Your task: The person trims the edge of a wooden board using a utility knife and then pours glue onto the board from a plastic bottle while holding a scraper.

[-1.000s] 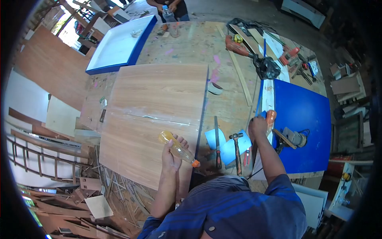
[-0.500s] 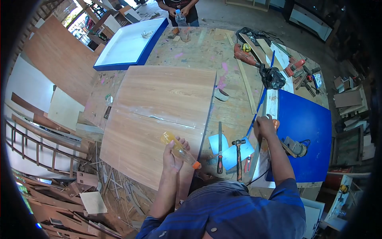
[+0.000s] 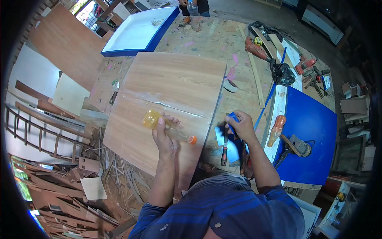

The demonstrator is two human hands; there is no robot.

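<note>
Over wood-grain panel | left hand holds bottle | cap rightward, long axis slanted

Tilted orange-capped bottle, yellow liquid inside; blue piece pinched

Left hand curled, right hand pinching, hands well apart

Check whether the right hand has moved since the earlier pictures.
Yes, the right hand has moved left, away from the blue panel and toward the wooden board.
</note>
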